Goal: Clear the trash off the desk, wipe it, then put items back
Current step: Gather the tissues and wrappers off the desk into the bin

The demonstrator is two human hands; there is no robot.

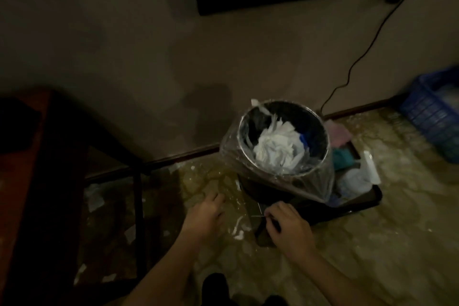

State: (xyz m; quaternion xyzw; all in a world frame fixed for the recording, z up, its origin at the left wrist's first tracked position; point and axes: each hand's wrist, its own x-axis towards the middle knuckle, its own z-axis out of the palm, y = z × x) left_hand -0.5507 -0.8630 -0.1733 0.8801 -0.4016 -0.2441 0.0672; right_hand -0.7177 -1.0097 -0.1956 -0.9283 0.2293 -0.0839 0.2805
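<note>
Nearest, the left grip hung spread and loose above the floor, holding nothing. At its 3 o'clock, the right grip was curled over the near corner of a glossy black tray, seemingly clamped on the rim, though the dim light left that unsure. From that corner the tray's long axis ran toward 2 o'clock, so the right grip sat on it and the left just beside its edge. Torn white scraps lay on the floor between the two. On the tray stood a round bin lined with a clear crinkly bag, crumpled white paper heaped inside. The reddish wooden table stood at 9 o'clock.
</note>
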